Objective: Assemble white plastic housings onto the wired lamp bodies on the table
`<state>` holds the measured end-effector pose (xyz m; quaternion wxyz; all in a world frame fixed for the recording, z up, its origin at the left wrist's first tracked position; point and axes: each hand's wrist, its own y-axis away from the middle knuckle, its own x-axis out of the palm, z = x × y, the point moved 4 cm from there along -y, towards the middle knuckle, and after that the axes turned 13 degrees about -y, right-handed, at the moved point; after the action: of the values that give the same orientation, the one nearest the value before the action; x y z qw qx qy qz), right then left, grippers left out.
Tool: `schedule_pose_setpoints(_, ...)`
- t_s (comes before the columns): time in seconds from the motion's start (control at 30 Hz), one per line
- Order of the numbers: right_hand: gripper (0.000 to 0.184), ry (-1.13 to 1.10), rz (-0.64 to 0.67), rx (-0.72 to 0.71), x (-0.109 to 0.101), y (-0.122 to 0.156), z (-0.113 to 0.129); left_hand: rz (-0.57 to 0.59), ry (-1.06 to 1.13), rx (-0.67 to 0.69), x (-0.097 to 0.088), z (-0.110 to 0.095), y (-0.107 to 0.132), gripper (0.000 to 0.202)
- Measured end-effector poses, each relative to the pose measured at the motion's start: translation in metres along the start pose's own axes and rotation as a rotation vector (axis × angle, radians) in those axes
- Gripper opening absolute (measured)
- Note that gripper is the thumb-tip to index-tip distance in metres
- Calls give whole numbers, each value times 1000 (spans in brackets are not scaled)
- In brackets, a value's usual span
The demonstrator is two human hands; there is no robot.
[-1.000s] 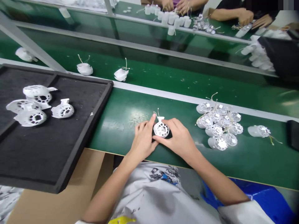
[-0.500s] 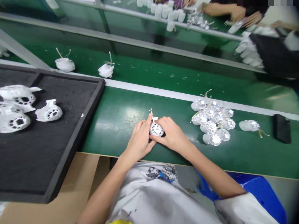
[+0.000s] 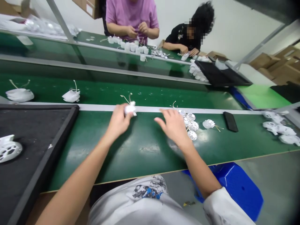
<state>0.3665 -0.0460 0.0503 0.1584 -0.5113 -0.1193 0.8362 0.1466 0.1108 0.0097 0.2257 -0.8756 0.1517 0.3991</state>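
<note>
Counted it up real quick: two co-workers across the way, one [image 3: 131, 20] in pink, one [image 3: 181, 40] in black. On the green counter [image 3: 145, 150] I had one white part [image 3: 130, 108] in my left hand [image 3: 118, 122], roughly five round caged housings [image 3: 193, 126] by my right hand [image 3: 173, 125], one more housing [image 3: 208, 124] off alone, one black phone [image 3: 230, 121], and one black tray [image 3: 39, 107]. Two wired white cups [image 3: 20, 95] too.

White short-sleeved fabric T-shirt [image 3: 131, 206], loose, creased across chest. Dark grey and blue splash-like print [image 3: 148, 189] on shirt front, high on chest. Wide white right sleeve [image 3: 226, 207], loose hem near elbow. Forearms uncovered, running down to bare left hand [image 3: 118, 122] and bare right hand [image 3: 173, 125].
</note>
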Motion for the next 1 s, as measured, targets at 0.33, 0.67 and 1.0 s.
schedule_pose_setpoints(0.33,31,-192,314,-274,41,16,37,-135,-262,113,-35,11,-15,65)
schedule_pose_setpoints(0.67,28,-676,252,-71,46,58,63,233,96,80,-14,-21,152,56)
schedule_pose_setpoints(1.0,16,-743,251,46,63,57,60,458,-76,247,-12,-25,118,41)
